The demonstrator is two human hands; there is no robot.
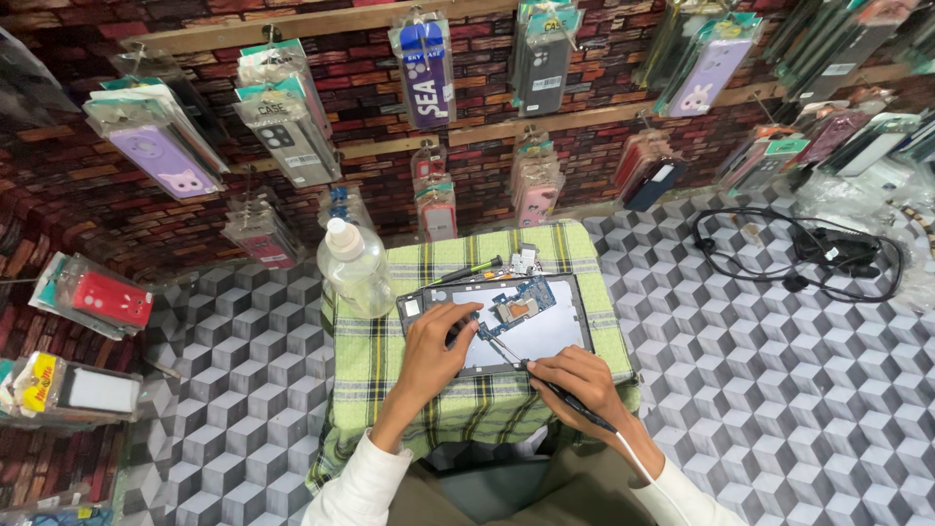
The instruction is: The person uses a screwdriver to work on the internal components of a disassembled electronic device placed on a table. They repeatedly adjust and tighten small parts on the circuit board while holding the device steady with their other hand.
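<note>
An opened tablet (541,331) lies back-up on a green plaid cloth (390,360), its blue circuit board (516,307) exposed. My left hand (436,346) rests on the tablet's left part, fingers pressing near the board. My right hand (577,380) holds a thin black-handled screwdriver (506,351) like a pen, its tip touching the board area. A second screwdriver (467,270) with a green band lies on the cloth beyond the tablet, next to a small loose part (524,261).
A clear plastic bottle (355,268) stands at the cloth's far left corner. Black cables (808,258) lie on the cube-patterned surface (779,390) to the right. Packaged phone cases (292,122) hang on the brick-patterned wall behind.
</note>
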